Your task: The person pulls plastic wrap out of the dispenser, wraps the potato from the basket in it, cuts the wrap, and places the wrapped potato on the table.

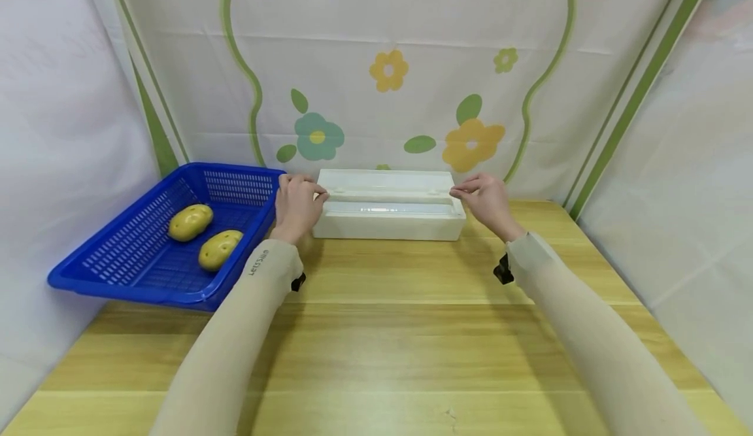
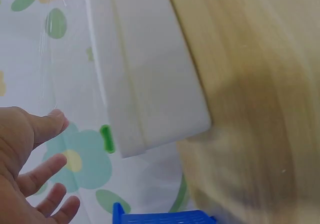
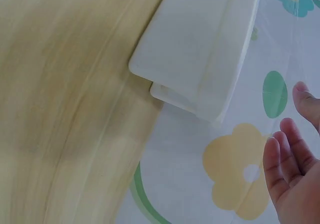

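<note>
A white cling film dispenser box (image 1: 388, 228) stands at the back of the table with its lid (image 1: 385, 180) up. A shiny roll of cling film (image 1: 376, 208) shows inside. At the box's left end my left hand (image 1: 296, 206) pinches the clear cling film (image 2: 46, 64) between thumb and forefinger, its other fingers loose. My right hand (image 1: 485, 202) pinches the film at the right end in the same way. Faint creases in the film (image 3: 295, 44) run from the thumb in the right wrist view. The film's edge is hard to make out.
On the left sits a blue plastic basket (image 1: 126, 295) holding two potatoes, one farther back (image 1: 191, 222) and one nearer (image 1: 220, 250). A flower-patterned curtain (image 1: 353, 24) hangs right behind the box. White sheets (image 1: 694, 194) bound the wooden table (image 1: 376, 344) at both sides.
</note>
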`<state>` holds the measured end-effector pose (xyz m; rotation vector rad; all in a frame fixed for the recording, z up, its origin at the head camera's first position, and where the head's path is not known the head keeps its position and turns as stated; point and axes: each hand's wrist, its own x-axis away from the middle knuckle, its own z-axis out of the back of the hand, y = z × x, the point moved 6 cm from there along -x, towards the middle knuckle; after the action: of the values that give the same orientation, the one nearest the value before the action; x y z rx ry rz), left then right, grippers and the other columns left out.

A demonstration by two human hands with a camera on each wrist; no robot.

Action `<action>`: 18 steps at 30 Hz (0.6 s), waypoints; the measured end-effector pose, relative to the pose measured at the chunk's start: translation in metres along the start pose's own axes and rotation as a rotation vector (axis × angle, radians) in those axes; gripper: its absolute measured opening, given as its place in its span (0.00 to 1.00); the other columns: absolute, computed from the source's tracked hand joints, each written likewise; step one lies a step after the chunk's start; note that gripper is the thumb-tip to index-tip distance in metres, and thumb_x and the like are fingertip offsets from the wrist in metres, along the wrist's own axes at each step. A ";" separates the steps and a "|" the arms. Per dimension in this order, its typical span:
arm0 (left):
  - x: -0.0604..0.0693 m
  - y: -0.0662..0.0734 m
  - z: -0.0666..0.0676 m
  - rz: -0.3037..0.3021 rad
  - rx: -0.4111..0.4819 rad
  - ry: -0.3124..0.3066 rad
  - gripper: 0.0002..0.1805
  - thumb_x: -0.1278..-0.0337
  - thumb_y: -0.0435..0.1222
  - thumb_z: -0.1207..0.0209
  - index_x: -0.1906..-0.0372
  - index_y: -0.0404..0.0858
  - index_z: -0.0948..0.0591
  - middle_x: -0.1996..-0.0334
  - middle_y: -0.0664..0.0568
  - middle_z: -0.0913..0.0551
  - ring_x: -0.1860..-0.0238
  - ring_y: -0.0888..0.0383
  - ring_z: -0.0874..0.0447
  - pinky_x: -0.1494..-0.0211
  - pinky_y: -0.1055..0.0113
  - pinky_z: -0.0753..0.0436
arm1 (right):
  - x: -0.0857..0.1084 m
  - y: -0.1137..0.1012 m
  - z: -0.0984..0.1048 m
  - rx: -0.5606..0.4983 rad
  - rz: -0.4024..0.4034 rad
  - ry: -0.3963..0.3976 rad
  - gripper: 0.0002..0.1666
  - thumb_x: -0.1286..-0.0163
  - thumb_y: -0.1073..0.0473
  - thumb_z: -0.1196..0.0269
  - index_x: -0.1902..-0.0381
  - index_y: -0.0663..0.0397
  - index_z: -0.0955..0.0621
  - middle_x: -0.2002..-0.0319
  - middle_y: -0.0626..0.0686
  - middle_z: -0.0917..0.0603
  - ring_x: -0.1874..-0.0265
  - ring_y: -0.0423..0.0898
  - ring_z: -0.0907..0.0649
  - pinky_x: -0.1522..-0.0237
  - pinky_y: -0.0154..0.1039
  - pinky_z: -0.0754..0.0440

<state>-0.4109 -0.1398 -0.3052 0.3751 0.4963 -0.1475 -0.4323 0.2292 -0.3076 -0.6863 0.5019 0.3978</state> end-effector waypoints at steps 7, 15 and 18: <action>-0.004 0.004 0.012 -0.046 -0.002 0.044 0.08 0.38 0.39 0.34 0.61 0.40 0.09 0.48 0.44 0.18 0.43 0.39 0.34 0.41 0.46 0.32 | -0.006 -0.004 0.011 -0.001 -0.008 0.027 0.09 0.38 0.59 0.28 0.66 0.60 0.10 0.64 0.55 0.14 0.68 0.48 0.19 0.68 0.42 0.25; -0.008 0.007 0.030 -0.079 0.051 0.097 0.08 0.39 0.40 0.33 0.61 0.41 0.09 0.48 0.44 0.18 0.43 0.40 0.31 0.43 0.45 0.31 | -0.011 -0.006 0.026 -0.054 -0.046 0.059 0.07 0.38 0.59 0.28 0.65 0.58 0.10 0.65 0.53 0.15 0.68 0.47 0.21 0.71 0.37 0.25; -0.011 0.005 0.037 -0.072 0.060 0.108 0.09 0.39 0.41 0.33 0.60 0.41 0.09 0.48 0.44 0.18 0.44 0.40 0.31 0.44 0.45 0.31 | -0.013 -0.007 0.031 -0.069 -0.060 0.056 0.08 0.37 0.58 0.29 0.65 0.57 0.10 0.64 0.53 0.15 0.67 0.46 0.21 0.71 0.37 0.25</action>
<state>-0.4030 -0.1493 -0.2688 0.4255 0.6130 -0.2128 -0.4294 0.2433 -0.2764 -0.7785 0.5209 0.3415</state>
